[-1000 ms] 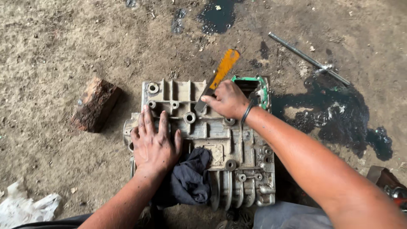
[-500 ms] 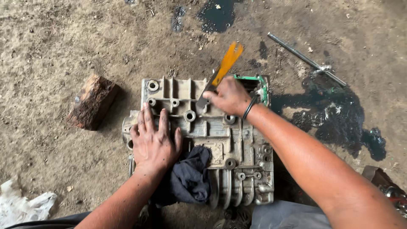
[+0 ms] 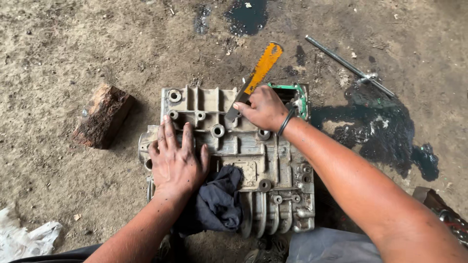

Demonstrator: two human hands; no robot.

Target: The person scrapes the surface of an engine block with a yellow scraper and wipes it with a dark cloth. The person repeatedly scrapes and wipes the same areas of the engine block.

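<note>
The right hand (image 3: 263, 108) is clenched round an orange blade (image 3: 254, 80), its tip on the metal engine casing (image 3: 234, 146) on the dirt; the left hand (image 3: 175, 160) lies flat and unclenched on the casing beside a dark rag (image 3: 219, 202)

You're in a rough repair workshop: oil-stained dirt floor (image 3: 73, 48), black oil puddle (image 3: 380, 131), engine casing (image 3: 273, 160) sitting there.

Right hand (image 3: 264, 108) presses orange-handled scraper (image 3: 253, 81) on engine casing (image 3: 243, 146).
</note>
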